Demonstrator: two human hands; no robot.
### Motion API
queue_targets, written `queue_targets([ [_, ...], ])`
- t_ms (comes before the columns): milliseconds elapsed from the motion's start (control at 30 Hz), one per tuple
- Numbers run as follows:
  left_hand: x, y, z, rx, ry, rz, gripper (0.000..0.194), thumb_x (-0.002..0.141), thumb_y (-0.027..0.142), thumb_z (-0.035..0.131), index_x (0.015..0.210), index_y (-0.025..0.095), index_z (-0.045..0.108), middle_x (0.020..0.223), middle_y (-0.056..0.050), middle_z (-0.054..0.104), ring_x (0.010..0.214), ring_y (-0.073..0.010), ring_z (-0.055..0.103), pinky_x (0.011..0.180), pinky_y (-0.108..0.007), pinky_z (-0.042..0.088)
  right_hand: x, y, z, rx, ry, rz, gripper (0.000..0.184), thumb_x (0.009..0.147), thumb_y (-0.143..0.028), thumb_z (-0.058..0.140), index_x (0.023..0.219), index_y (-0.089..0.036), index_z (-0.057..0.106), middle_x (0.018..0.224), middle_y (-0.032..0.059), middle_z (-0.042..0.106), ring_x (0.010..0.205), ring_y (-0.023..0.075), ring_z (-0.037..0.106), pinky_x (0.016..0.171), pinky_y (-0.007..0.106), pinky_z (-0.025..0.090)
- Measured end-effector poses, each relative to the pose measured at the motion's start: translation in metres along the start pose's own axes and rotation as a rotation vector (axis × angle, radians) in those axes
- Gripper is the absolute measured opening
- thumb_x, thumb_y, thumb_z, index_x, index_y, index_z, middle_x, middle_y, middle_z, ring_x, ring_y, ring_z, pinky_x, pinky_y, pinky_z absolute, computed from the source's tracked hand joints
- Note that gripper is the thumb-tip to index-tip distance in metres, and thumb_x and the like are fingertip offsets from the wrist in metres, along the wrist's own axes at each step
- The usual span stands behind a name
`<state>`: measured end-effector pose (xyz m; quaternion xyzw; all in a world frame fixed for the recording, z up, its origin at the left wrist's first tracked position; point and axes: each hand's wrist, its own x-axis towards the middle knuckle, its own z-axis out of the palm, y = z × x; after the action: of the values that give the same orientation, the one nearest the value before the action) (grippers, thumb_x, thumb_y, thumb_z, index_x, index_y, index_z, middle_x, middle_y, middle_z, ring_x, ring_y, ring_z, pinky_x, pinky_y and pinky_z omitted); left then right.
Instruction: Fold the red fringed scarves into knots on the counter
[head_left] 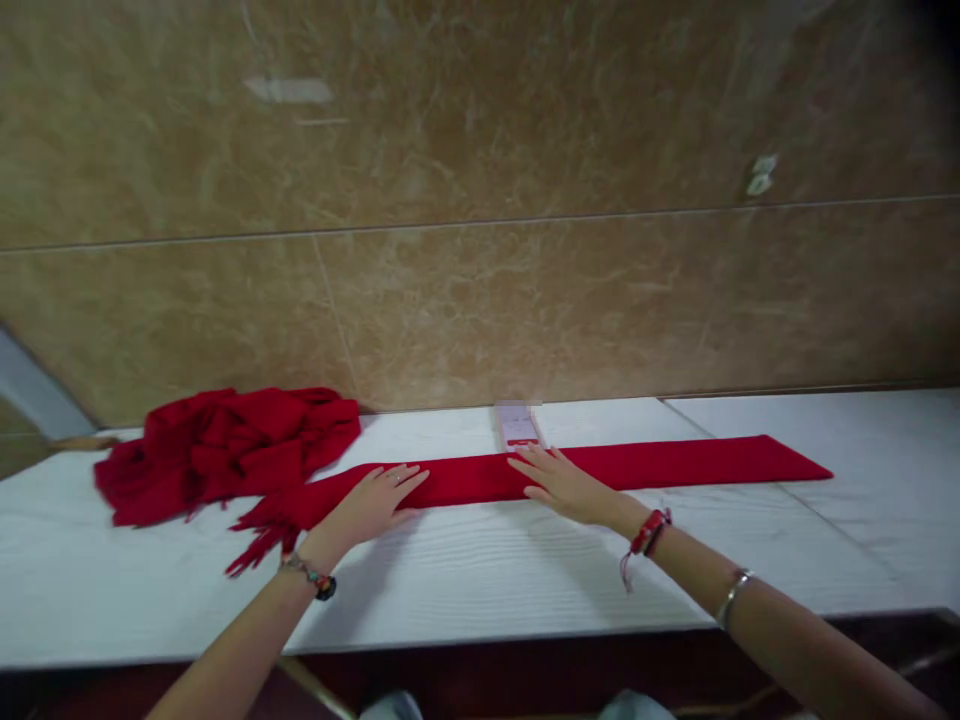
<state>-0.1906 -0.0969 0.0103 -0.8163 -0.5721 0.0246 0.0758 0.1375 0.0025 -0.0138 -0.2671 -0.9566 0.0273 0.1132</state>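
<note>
A red scarf lies folded into a long narrow strip across the white tabletop, its fringed end at the left and a slanted end at the right. My left hand rests flat on it near the fringe, fingers stretched toward the right. Farther right, my right hand also lies on the strip with its fingers spread. Neither hand grips the cloth. Just behind the strip, close to my right fingertips, is a phone with a lit screen. Back left, a second red cloth sits in a crumpled heap.
The white tabletop runs along a brown marbled tile wall. Its front edge is close to me. A socket is on the wall at the upper right. A pale frame edge stands at the far left.
</note>
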Motion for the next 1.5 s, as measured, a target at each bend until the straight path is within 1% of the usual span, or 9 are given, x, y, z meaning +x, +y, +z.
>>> queue_targets([
  [167,-0.053,-0.064,0.000,0.063,-0.047,-0.228,0.056,0.072,0.023,0.053,0.125,0.017,0.041,0.126,-0.009,0.048,0.112,-0.0205,0.047,0.094,-0.031,0.035,0.034,-0.050,0.023,0.071,-0.089,-0.152,0.051,0.090,-0.047,0.022,0.136,-0.026,0.023,0.142,0.0044,0.023,0.130,0.0223,0.014,0.104,0.048,0.014],
  [333,-0.066,-0.065,0.014,0.120,0.060,-0.414,0.050,0.070,0.013,0.051,0.119,0.019,0.047,0.122,-0.007,0.053,0.109,-0.0207,0.049,0.093,-0.035,0.035,0.035,-0.047,0.035,0.077,-0.064,-0.135,0.048,0.090,-0.045,0.023,0.135,-0.028,0.023,0.141,0.0031,0.026,0.129,0.0219,0.017,0.103,0.049,0.014],
  [467,-0.066,-0.063,0.016,0.284,0.105,-0.352,0.045,0.073,0.002,0.042,0.114,0.017,0.053,0.115,-0.009,0.057,0.101,-0.0225,0.053,0.084,-0.037,0.038,0.034,-0.046,0.038,0.058,-0.049,-0.126,0.048,0.090,-0.044,0.023,0.135,-0.028,0.023,0.140,0.0036,0.026,0.129,0.0212,0.018,0.104,0.048,0.014],
  [667,-0.110,-0.100,0.020,0.472,0.230,-0.245,0.042,0.079,0.006,0.041,0.118,0.018,0.051,0.110,-0.011,0.058,0.099,-0.0250,0.051,0.076,-0.037,0.039,0.035,-0.046,0.038,0.039,-0.052,-0.134,0.047,0.090,-0.044,0.024,0.135,-0.028,0.025,0.140,0.0029,0.027,0.129,0.0198,0.019,0.104,0.047,0.015],
  [867,-0.134,-0.128,0.014,0.535,0.143,-0.270,0.037,0.077,0.004,0.042,0.108,0.016,0.058,0.099,-0.011,0.060,0.090,-0.0236,0.052,0.073,-0.036,0.041,0.034,-0.046,0.040,0.041,-0.018,-0.141,0.047,0.090,-0.043,0.025,0.134,-0.026,0.029,0.139,0.0041,0.029,0.128,0.0201,0.021,0.104,0.047,0.016],
  [1067,-0.147,-0.148,-0.007,0.418,0.017,-0.432,0.046,0.075,0.004,0.041,0.118,0.020,0.051,0.118,-0.014,0.051,0.111,-0.0269,0.044,0.084,-0.042,0.038,0.034,-0.046,0.043,0.047,-0.021,-0.133,0.047,0.090,-0.043,0.026,0.133,-0.025,0.030,0.139,0.0045,0.030,0.128,0.0209,0.022,0.104,0.048,0.016],
  [1200,-0.140,-0.135,-0.014,0.104,-0.204,-0.449,0.066,0.072,0.023,0.053,0.133,0.018,0.030,0.138,-0.014,0.031,0.125,-0.0276,0.028,0.095,-0.042,0.033,0.034,-0.045,0.043,0.063,-0.039,-0.102,0.047,0.089,-0.044,0.028,0.133,-0.027,0.032,0.138,0.0043,0.032,0.128,0.0214,0.024,0.104,0.048,0.016],
  [1300,-0.113,-0.118,-0.016,-0.107,-0.110,-0.299,0.059,0.081,0.038,0.042,0.133,0.017,0.027,0.139,-0.009,0.030,0.126,-0.0189,0.028,0.102,-0.032,0.027,0.044,-0.055,0.038,0.085,-0.027,-0.082,0.046,0.087,-0.045,0.033,0.129,-0.026,0.039,0.135,0.0064,0.038,0.126,0.0241,0.026,0.103,0.052,0.012],
  [1500,-0.068,-0.093,0.015,-0.121,0.015,-0.219,0.043,0.088,0.032,0.028,0.127,0.016,0.039,0.134,-0.009,0.040,0.123,-0.0156,0.033,0.100,-0.032,0.027,0.085,-0.101,0.033,0.124,0.004,-0.181,0.049,0.088,-0.047,0.030,0.133,-0.027,0.031,0.139,0.0058,0.029,0.129,0.0243,0.018,0.103,0.054,0.009],
])
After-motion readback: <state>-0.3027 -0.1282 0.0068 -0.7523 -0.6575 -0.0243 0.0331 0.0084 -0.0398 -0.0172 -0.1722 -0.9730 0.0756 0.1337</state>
